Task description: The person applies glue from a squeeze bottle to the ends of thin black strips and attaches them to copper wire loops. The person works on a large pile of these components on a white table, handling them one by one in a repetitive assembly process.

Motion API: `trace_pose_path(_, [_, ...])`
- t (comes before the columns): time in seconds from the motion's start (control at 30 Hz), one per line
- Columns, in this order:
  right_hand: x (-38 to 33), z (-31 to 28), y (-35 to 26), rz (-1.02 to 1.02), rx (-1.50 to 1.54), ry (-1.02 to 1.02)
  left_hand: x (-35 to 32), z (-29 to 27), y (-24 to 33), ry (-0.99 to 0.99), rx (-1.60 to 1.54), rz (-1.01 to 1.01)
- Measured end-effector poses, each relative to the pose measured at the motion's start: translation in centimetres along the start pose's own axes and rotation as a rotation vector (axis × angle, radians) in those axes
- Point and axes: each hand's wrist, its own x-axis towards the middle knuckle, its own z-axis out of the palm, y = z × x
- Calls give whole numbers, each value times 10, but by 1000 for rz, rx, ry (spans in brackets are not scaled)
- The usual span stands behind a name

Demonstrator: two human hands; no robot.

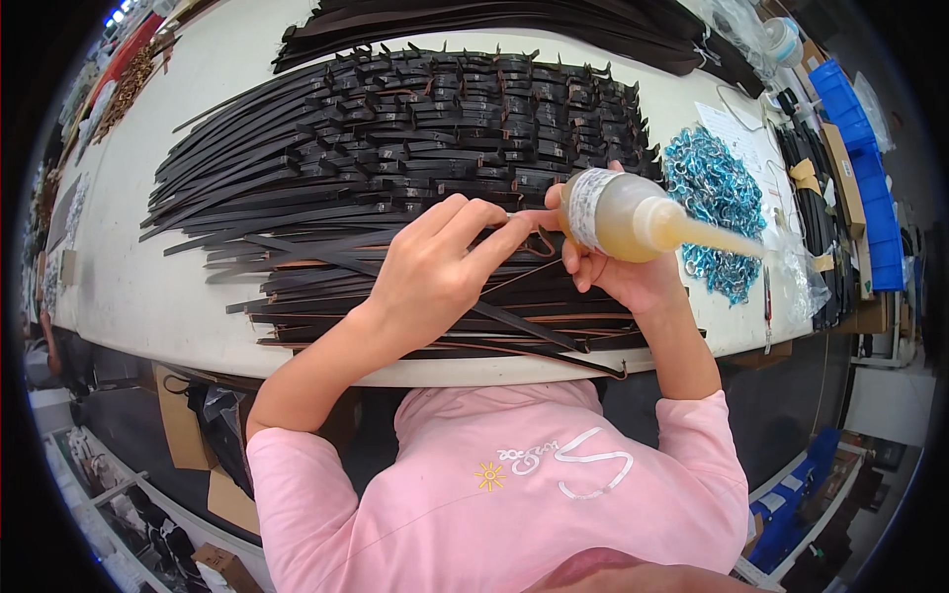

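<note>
My left hand [431, 265] is closed in a pinch on a thin dark strap with a brown underside [542, 240], just above the pile. My right hand [641, 281] grips a clear squeeze bottle [633, 215] of yellowish liquid, with a white label and a long nozzle aimed to the right. Fingertips of the right hand also meet the strap beside the left fingers. Beneath both hands lie loose black straps [395, 318], some showing brown edges. Beyond them, many black straps with upright loops [465, 128] are set out in close rows.
Right of the straps sits a heap of small silver and blue metal pieces [717, 208]. A red slim tool [767, 296] lies near the table's right edge, by clear plastic bags. Blue bins [860, 168] line the far right. More black material [514, 30] covers the table's back.
</note>
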Motion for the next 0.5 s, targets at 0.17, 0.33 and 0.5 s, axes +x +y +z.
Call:
trace_pose_path(0.17, [-1,-3,0,8,-83,165,-2,11,-5,-23,-133,-124])
trace_pose_path(0.33, [3,2,5,-1,-23,173,-5,17,-13,-68,-344,-236])
trace_pose_path(0.5, [3,-2,14,-60,66,107,7,8,-14,-216,-827,-646])
